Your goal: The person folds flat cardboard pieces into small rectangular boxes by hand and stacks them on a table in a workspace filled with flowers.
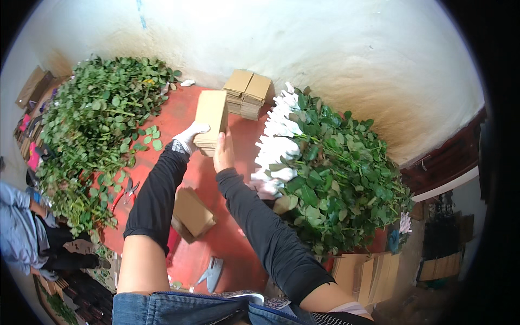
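Note:
A stack of cardboard pieces (211,115) is held between my two hands over the red table (239,170). My left hand (190,137), in a white glove, grips its left side near the lower corner. The bare right hand (224,152) presses against its right side. Behind the held stack, more stacked cardboard (250,87) stands by the wall. Nearer to me, between my forearms, lies another cardboard stack (193,215). Red-handled pruning shears (126,195) lie left of my left forearm. A grey stapler (213,274) rests at the near edge.
Leafy cut stems (109,101) are heaped on the left. To the right lie stems (345,178) with white-wrapped heads (278,146). A wall (317,48) rises behind the table. Cardboard sheets (369,276) stand lower right. Another person (20,227) is at far left.

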Available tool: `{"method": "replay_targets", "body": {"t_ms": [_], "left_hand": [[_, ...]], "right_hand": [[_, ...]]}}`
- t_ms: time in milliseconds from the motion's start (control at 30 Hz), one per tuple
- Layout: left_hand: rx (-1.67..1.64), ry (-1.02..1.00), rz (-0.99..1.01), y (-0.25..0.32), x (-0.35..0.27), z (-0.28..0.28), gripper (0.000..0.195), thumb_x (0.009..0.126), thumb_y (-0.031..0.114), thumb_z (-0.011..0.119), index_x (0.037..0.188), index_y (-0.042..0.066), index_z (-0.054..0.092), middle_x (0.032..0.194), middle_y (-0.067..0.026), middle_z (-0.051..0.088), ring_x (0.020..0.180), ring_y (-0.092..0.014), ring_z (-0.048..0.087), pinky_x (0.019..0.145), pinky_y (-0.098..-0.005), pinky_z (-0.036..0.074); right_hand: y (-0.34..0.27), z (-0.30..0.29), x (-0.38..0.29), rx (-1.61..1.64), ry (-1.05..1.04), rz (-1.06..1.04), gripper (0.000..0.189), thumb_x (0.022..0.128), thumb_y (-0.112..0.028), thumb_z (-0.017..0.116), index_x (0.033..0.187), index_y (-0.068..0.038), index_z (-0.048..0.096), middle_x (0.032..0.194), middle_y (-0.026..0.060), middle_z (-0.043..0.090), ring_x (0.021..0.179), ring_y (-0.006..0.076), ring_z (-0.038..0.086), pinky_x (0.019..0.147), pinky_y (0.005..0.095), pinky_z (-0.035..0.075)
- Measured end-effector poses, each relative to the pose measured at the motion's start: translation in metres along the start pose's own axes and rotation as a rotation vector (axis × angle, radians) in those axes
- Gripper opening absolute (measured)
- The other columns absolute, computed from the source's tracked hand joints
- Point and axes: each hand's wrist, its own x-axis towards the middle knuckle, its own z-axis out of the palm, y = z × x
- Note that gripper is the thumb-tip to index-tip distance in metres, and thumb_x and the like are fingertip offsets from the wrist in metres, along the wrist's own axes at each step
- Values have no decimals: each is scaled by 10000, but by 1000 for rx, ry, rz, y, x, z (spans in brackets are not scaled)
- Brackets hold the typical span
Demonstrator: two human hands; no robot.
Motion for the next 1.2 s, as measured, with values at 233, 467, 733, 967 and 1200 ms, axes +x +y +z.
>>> {"method": "replay_targets", "body": {"t_ms": [233,467,733,967,1200], "left_hand": [[90,-84,-150,-64,134,-54,657,708,287,754,1276,84,492,1166,-92,600,1059,-235,563,935,-393,427],[630,21,-414,-26,170,-30,798,666,494,758,1289,78,484,1179,-113,587,1042,-232,555,890,-368,426],[471,89,-282,-33,171,-46,990,688,355,771,1461,123,199,1406,-132,373,1273,-275,355,1006,-429,333],[287,-98,-33,-29,170,-50,807,740,219,718,1417,143,286,1326,-98,455,1227,-251,397,991,-408,350],[365,-124,-57,-25,177,-55,901,735,294,736,1464,140,230,1403,-94,402,1272,-253,364,1030,-404,307]], "right_hand": [[109,20,47,126,200,198,610,978,-453,273,1323,33,402,1312,216,469,1192,327,469,1001,370,348],[145,27,84,228,336,384,622,979,-467,269,1281,45,450,1251,209,526,1162,294,500,977,337,367],[119,28,84,94,253,162,544,977,-383,286,1372,-15,354,1362,180,431,1223,309,448,1010,364,347],[113,34,101,15,143,145,587,951,-381,329,1414,-24,287,1433,192,342,1318,321,334,1069,378,270],[128,40,107,59,165,179,577,939,-335,368,1407,-8,292,1429,194,351,1313,324,345,1065,368,282]]}}
